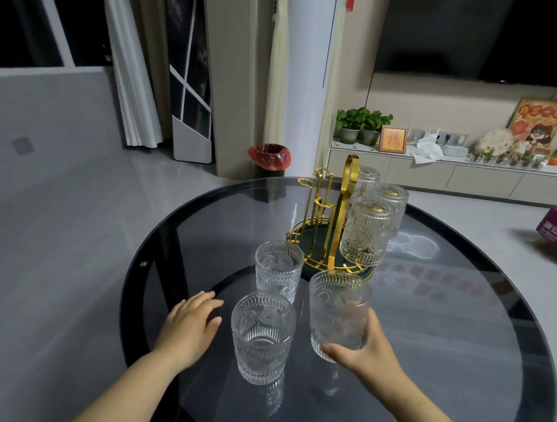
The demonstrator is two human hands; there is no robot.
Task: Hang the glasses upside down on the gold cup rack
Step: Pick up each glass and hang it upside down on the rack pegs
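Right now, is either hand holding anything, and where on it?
The right hand holds a glass upright by its lower wall, near the base. The left hand is open above the table, holding nothing.

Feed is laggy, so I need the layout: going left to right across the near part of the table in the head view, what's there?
Left hand → near glass → held glass → right hand.

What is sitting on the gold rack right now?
Three glasses hang upside down on the right side of the gold rack. Its left hooks are bare. The hooks under the hung glasses are mostly hidden by the patterned glass.
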